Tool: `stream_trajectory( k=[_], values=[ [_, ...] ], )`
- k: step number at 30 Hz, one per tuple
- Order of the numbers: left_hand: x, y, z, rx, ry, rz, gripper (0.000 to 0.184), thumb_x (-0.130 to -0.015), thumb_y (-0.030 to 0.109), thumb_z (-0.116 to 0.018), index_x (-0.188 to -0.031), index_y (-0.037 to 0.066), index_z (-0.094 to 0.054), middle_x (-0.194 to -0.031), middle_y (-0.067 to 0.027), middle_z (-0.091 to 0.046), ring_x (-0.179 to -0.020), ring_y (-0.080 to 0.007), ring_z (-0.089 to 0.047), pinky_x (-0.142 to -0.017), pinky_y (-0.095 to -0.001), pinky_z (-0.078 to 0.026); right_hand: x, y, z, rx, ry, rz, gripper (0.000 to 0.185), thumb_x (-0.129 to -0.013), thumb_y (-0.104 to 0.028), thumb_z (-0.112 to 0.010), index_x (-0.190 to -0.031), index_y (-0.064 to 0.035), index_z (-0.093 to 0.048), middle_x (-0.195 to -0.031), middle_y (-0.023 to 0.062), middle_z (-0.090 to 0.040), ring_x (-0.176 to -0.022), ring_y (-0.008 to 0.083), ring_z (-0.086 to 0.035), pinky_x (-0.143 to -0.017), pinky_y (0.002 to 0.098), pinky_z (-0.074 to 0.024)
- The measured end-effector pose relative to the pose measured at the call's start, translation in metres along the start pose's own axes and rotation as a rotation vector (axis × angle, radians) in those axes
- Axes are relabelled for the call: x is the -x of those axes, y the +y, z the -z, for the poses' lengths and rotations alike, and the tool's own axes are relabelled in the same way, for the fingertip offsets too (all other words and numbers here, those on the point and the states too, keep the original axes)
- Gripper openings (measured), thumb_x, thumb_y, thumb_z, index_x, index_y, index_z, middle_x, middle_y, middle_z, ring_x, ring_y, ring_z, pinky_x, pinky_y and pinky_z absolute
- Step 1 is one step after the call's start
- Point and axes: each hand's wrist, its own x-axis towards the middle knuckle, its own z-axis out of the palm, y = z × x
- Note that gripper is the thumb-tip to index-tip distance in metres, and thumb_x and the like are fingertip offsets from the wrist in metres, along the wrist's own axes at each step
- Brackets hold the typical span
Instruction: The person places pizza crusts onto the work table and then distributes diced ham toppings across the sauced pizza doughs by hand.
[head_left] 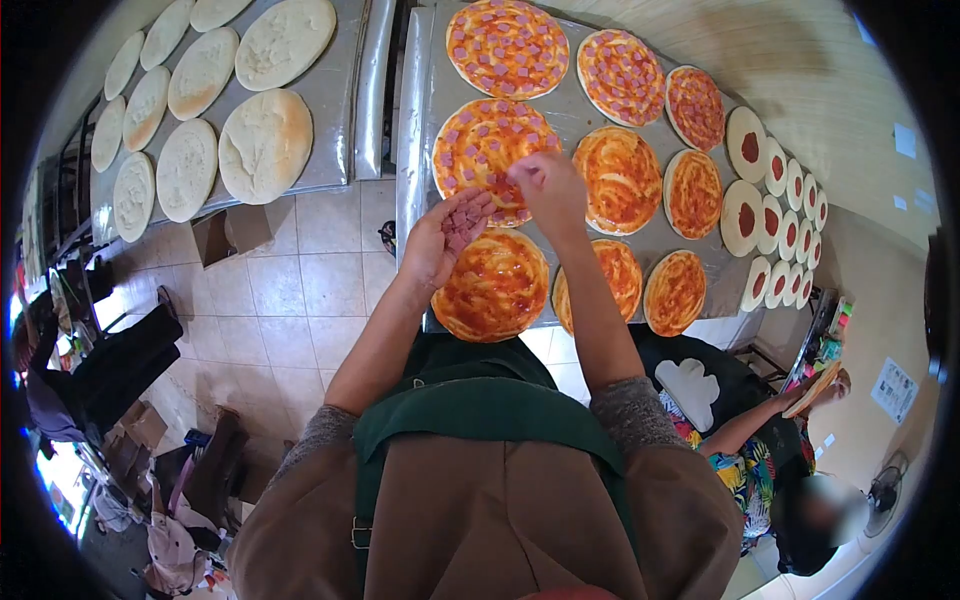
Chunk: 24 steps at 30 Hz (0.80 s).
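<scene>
My left hand point(432, 246) is cupped palm up, with a small heap of diced ham point(468, 216) in it. It hangs over the near edge of a pizza base point(465, 135) spread with red sauce and dotted with ham cubes. Above that same base, my right hand point(552, 190) has its fingers drawn together; whatever they hold is hidden. Just below my left hand lies a base with sauce only point(490, 285). Right of my right hand is another sauced base point(617, 180) without ham.
Behind are bases topped with ham point(507, 48). Farther right, several pale bases carry a red blob of sauce point(747, 140). Plain bases point(265, 145) cover a second metal table at left. A co-worker point(750, 450) at lower right holds a base point(812, 388).
</scene>
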Motion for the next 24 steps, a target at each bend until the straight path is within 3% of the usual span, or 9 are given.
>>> stream_trajectory(
  k=[3, 6, 9, 15, 18, 20, 24],
  values=[
    [-0.002, -0.001, 0.0, -0.007, -0.007, -0.007, 0.038, -0.1, 0.019, -0.038, -0.128, -0.004, -0.048, -0.117, -0.0138, -0.061, -0.108, -0.0208, -0.06, -0.096, -0.0314, -0.047, 0.026, -0.038, 0.004, -0.051, -0.233, 0.085, 0.019, -0.07, -0.02, -0.075, -0.082, -0.0068, -0.068, -0.088, 0.0091, -0.063, -0.091, 0.0283, -0.06, -0.079, 0.0391, -0.0485],
    [-0.002, -0.002, -0.002, -0.04, -0.033, -0.033, 0.038, -0.1, 0.019, -0.038, -0.128, -0.005, -0.049, -0.116, -0.0136, -0.061, -0.106, -0.0198, -0.06, -0.094, -0.0314, -0.047, 0.038, -0.038, -0.009, 0.161, -0.121, 0.215, 0.021, -0.069, -0.018, -0.075, -0.085, -0.0071, -0.067, -0.086, 0.0094, -0.063, -0.091, 0.0288, -0.06, -0.08, 0.0398, -0.048],
    [-0.001, -0.005, -0.002, -0.078, -0.045, -0.034, 0.038, -0.1, 0.019, -0.038, -0.127, -0.005, -0.05, -0.117, -0.0136, -0.06, -0.106, -0.0191, -0.06, -0.094, -0.0313, -0.048, 0.039, -0.038, -0.01, 0.176, -0.147, 0.19, 0.021, -0.068, -0.015, -0.073, -0.086, -0.0075, -0.066, -0.081, 0.0096, -0.062, -0.086, 0.029, -0.061, -0.079, 0.0396, -0.0486],
    [-0.004, -0.009, -0.001, -0.034, -0.046, -0.032, 0.037, -0.101, 0.021, -0.039, -0.124, -0.005, -0.051, -0.119, -0.0144, -0.06, -0.109, -0.0197, -0.059, -0.097, -0.0306, -0.046, 0.023, -0.015, -0.005, -0.426, -0.236, -0.157, 0.013, -0.075, -0.01, -0.07, -0.086, -0.0038, -0.068, -0.078, 0.0104, -0.068, -0.072, 0.0224, -0.066, -0.069, 0.0328, -0.052],
    [0.0, -0.004, -0.004, -0.033, -0.018, -0.025, 0.038, -0.101, 0.021, -0.037, -0.126, -0.005, -0.048, -0.123, -0.0162, -0.057, -0.115, -0.022, -0.056, -0.1, -0.0309, -0.044, -0.008, 0.019, -0.008, -0.476, -0.083, -0.224, 0.014, -0.077, -0.01, -0.07, -0.088, -0.0021, -0.07, -0.078, 0.0101, -0.07, -0.07, 0.0185, -0.067, -0.066, 0.0294, -0.0517],
    [-0.001, -0.002, 0.0, -0.05, -0.024, -0.034, 0.04, -0.101, 0.02, -0.035, -0.13, -0.006, -0.044, -0.13, -0.0186, -0.053, -0.123, -0.025, -0.052, -0.104, -0.0321, -0.042, -0.026, 0.03, -0.012, -0.304, -0.013, -0.146, 0.013, -0.076, -0.01, -0.07, -0.087, -0.0025, -0.069, -0.077, 0.0102, -0.069, -0.07, 0.0201, -0.067, -0.066, 0.0308, -0.0518],
    [0.001, 0.0, 0.001, -0.025, -0.017, -0.045, 0.04, -0.101, 0.019, -0.034, -0.131, -0.006, -0.043, -0.13, -0.0199, -0.053, -0.122, -0.0256, -0.052, -0.105, -0.0326, -0.041, -0.045, 0.028, -0.016, 0.073, 0.0, -0.099, 0.011, -0.076, -0.011, -0.071, -0.083, -0.0032, -0.068, -0.079, 0.0111, -0.069, -0.072, 0.024, -0.067, -0.066, 0.0342, -0.052]
  ],
)
